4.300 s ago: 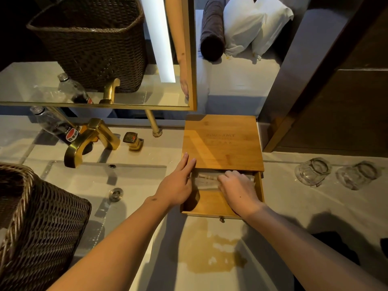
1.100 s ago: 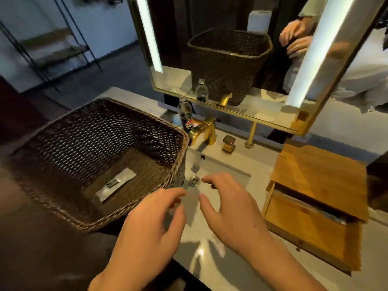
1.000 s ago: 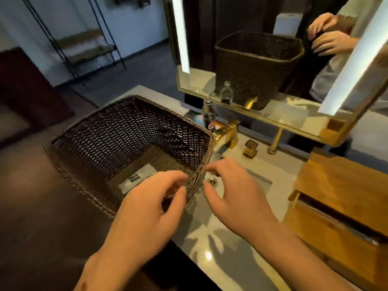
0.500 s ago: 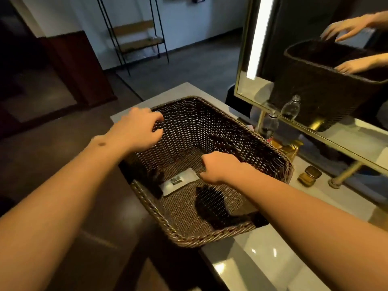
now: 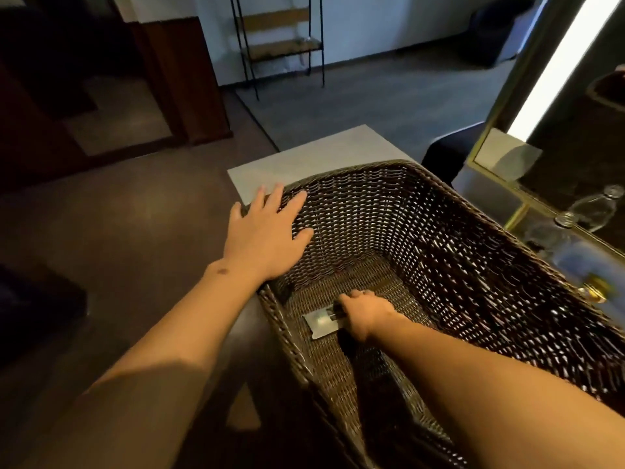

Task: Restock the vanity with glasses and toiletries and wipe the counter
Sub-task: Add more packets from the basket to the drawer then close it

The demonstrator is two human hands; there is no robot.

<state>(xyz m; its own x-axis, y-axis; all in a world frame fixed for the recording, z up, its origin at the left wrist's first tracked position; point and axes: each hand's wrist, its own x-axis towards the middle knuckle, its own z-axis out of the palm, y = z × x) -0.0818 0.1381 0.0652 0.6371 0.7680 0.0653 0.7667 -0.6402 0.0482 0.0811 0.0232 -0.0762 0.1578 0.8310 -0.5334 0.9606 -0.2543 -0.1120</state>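
The basket [image 5: 456, 265] is steadied by the flat, spread-fingered left hand [image 5: 267, 231] at ten o'clock while the packet [image 5: 321, 322] is pinched by the right hand [image 5: 363, 313].

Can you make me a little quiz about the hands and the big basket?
1. True or false: the left hand lies flat with straight fingers on the rim of the wicker basket.
2. Where is the right hand? A) on the mirror B) down inside the basket C) on the floor
3. Fill in: the right hand's fingers are at a flat silver ____ on the basket's bottom.

Key: 1 true; 2 B; 3 packet.
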